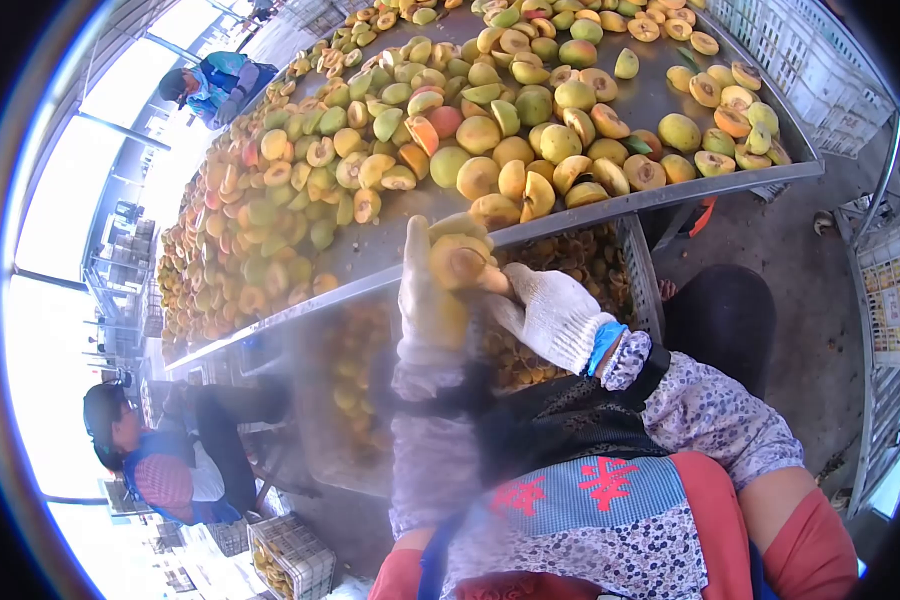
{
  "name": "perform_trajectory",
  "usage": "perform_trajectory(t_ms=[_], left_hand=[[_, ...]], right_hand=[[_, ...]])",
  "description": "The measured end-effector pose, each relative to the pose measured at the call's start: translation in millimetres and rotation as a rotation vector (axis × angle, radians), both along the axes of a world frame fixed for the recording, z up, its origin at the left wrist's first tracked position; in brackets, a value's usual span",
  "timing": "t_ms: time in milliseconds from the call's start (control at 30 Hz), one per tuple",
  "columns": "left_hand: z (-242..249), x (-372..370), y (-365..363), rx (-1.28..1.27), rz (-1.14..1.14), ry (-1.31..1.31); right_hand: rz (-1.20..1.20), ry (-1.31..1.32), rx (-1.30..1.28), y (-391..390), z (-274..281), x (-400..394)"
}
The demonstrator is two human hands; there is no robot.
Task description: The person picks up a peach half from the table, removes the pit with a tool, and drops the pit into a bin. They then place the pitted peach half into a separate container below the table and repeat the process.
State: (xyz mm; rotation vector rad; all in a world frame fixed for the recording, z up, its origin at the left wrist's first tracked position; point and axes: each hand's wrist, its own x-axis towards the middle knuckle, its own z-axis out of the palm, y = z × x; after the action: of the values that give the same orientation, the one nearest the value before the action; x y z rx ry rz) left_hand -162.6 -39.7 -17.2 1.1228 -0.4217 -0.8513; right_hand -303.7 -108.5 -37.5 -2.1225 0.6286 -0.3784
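Observation:
My left hand [432, 300], in a pale work glove, is closed around a peach half [457, 258] with its cut face turned toward me. The thumb side of this hand points up beside the fruit. My right hand [555, 312], in a white knitted glove, grips a short light-brown tool [494, 281] that reaches to the middle of the cut face. Its working end is hidden against the fruit. Both hands are above the near edge of a metal table [610, 207] heaped with whole and halved peaches [478, 133].
Below the table edge, a crate [642, 275] holds dark cut pieces. White stacked crates [805, 75] stand at the far right. Another person [175, 455] sits at lower left, and one more [220, 88] is across the table. A crate of fruit [290, 553] rests on the floor.

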Motion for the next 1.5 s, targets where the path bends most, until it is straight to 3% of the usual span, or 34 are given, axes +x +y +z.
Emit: perform_trajectory(t_ms=[133, 400, 467, 633, 667, 733, 800, 833, 933, 1000, 1067, 1167, 1233, 1300, 1400, 1467, 1500], left_hand=[[4, -6, -1, 0.011, -0.04, -0.019], [5, -13, -1, 0.084, 0.053, -0.429], [13, -14, 1, 0.107, 0.025, -0.424], [13, -17, 3, 0.175, 0.005, -0.31], [11, -17, 1, 0.108, 0.022, -0.391], [10, -25, -5, 0.041, 0.039, -0.474], [26, -44, -17, -0.152, 0.323, 0.158], [12, -36, -14, -0.142, 0.271, 0.145], [-10, -16, -7, -0.056, 0.182, -0.041], [-2, -15, -6, -0.021, 0.205, -0.047], [0, -11, -4, 0.102, 0.089, -0.235], [5, -18, -8, 0.1, 0.127, -0.168], [4, -17, -7, 0.092, 0.137, -0.122], [-1, -9, -5, -0.004, -0.008, -0.384], [1, -2, -4, 0.107, -0.152, -0.475], [-3, 0, -4, 0.05, -0.18, -0.424], [-3, 0, -4, -0.005, -0.204, -0.374]], right_hand=[[-0.043, -0.016, 0.001, 3, 0, 2], [-0.016, 0.09, -0.076, -3, 1, 3], [0.0, 0.095, -0.071, -2, -2, 3], [0.011, -0.066, 0.226, 12, 2, -2], [0.012, -0.065, 0.225, 12, 2, -1], [-0.004, -0.185, 0.459, 12, 1, 1], [-0.001, -0.172, 0.567, 14, 4, 5], [0.001, -0.159, 0.677, 15, 5, 7], [0.112, -0.142, 0.657, 16, -3, 4], [0.114, -0.074, 0.652, 15, -5, 3], [0.113, -0.008, 0.644, 15, -12, 2], [0.165, -0.14, 0.587, 15, -21, -2], [0.315, 0.131, 1.081, 3, 5, -11], [0.327, 0.194, 1.1, -5, 11, -13], [0.375, 0.251, 1.108, -11, 16, -19], [0.371, 0.261, 1.39, -10, 10, -21], [0.37, 0.261, 1.389, -7, 7, -20]])
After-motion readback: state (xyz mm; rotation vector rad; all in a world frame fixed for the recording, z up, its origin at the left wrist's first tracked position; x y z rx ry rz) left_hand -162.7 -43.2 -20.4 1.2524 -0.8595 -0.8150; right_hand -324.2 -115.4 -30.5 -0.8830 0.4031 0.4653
